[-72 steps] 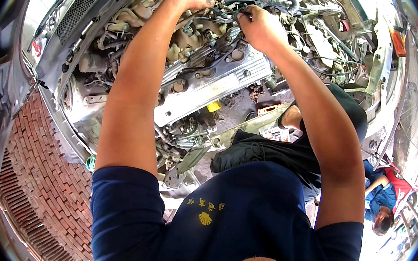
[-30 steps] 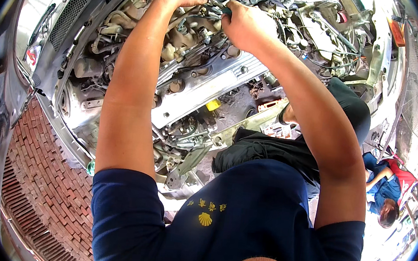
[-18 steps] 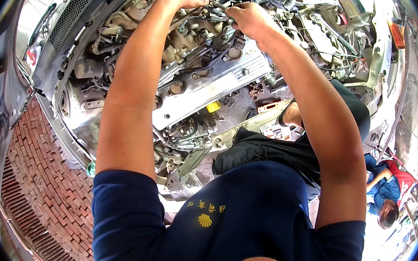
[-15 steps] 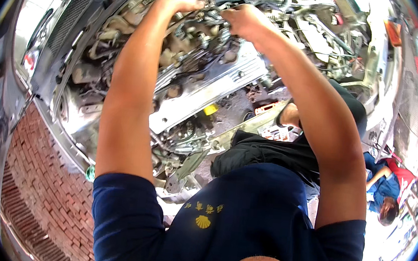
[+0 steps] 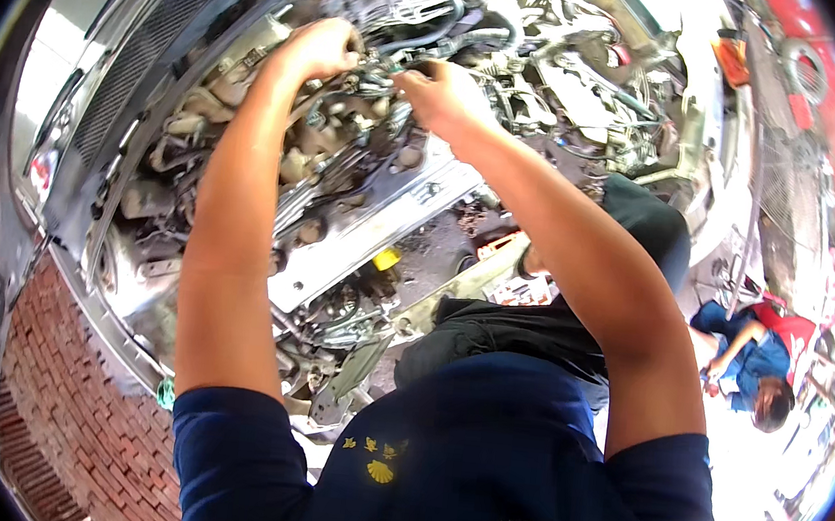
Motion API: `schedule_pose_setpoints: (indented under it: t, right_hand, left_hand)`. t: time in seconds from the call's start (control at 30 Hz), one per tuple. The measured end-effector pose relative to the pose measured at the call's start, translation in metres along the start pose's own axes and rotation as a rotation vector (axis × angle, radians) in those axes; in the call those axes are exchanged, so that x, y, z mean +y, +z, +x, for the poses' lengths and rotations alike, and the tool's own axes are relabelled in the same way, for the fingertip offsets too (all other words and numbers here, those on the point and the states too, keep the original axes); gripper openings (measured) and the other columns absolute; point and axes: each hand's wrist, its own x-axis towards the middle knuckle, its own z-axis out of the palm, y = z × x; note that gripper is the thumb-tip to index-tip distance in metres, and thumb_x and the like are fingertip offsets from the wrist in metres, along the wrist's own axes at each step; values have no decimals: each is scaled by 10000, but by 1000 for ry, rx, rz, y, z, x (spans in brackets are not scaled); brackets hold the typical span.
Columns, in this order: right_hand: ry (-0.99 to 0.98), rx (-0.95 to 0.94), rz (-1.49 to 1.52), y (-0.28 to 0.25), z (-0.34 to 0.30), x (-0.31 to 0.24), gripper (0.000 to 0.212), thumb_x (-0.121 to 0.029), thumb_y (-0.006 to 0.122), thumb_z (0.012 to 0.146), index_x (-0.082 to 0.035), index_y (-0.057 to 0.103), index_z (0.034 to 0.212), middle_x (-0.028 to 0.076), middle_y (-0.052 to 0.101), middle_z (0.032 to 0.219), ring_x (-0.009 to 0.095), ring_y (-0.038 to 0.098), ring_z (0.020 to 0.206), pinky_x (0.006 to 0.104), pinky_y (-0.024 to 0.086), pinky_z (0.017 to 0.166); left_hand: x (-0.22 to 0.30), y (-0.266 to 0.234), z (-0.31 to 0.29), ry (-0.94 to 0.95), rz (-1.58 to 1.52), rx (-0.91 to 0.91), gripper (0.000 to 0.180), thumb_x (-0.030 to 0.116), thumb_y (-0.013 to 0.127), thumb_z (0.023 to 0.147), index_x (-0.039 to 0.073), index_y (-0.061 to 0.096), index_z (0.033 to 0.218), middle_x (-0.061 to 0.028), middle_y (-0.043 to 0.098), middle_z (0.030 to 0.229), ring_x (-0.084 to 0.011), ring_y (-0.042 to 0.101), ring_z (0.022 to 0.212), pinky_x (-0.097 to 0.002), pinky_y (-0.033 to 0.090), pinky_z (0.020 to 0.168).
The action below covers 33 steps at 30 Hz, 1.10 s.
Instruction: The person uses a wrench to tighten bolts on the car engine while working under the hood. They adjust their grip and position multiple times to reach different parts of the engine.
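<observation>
Both arms reach forward over an opened car engine bay packed with metal parts, hoses and wires. My left hand (image 5: 325, 49) is curled closed at the far side, its thumb and fingers at the tangled wiring (image 5: 369, 80). A short distance to the right, my right hand (image 5: 444, 94) is closed in a pinch at the same wiring. Whatever sits between the fingers of either hand is too small and blurred to make out. Below the hands runs a long silver metal crossbar (image 5: 380, 227). Dark hoses (image 5: 444, 37) curve just beyond them.
A yellow cap-like piece (image 5: 386, 259) lies below the crossbar. An orange object (image 5: 731, 60) rests at the bay's right edge. Another person (image 5: 749, 363) in blue is at the right. Brick paving (image 5: 84, 379) lies at the left, beside the car's grey body panel.
The view has shifted, so the engine bay and both hands appear lower and further left. Both hands stay closed at the same wiring.
</observation>
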Motion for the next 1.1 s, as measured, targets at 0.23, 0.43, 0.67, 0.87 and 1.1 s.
schedule_pose_setpoints:
  t: [0.23,0.43,0.67,0.87,1.1]
  right_hand:
    - [-635,225,-708,23,-4,0,314,-368,636,986,-76,740,1034,183,713,759,403,728,766,495,586,787]
    - [-370,120,-17,17,-13,-5,419,-404,706,978,-9,740,1114,151,737,807,294,725,734,424,560,740]
    - [-765,244,-936,15,-5,4,374,-347,654,972,-70,698,1220,190,747,850,396,743,818,490,595,789]
    - [-513,101,-465,12,-10,5,331,-319,666,966,-75,684,1188,161,743,805,382,748,834,499,584,751]
    - [-470,104,-321,-7,-20,14,278,-349,647,971,-110,742,1078,148,760,851,386,748,832,489,594,795]
  left_hand:
    - [-18,-2,-13,-21,41,7,264,208,742,858,39,772,1059,-205,762,951,-342,742,901,-431,561,849]
    - [-6,-4,-9,-100,106,-93,313,315,751,884,159,798,1151,-126,792,1080,-290,750,1045,-417,564,961]
    - [-8,-5,-6,-69,32,-70,334,240,750,865,22,762,1118,-192,783,1032,-325,750,991,-423,559,916]
    - [-10,-3,-11,-25,56,-36,339,244,745,856,42,768,1127,-195,774,997,-320,750,953,-419,560,897]
    - [-16,3,-3,-21,46,-38,359,267,721,860,32,766,1127,-196,778,1010,-313,752,952,-410,559,892]
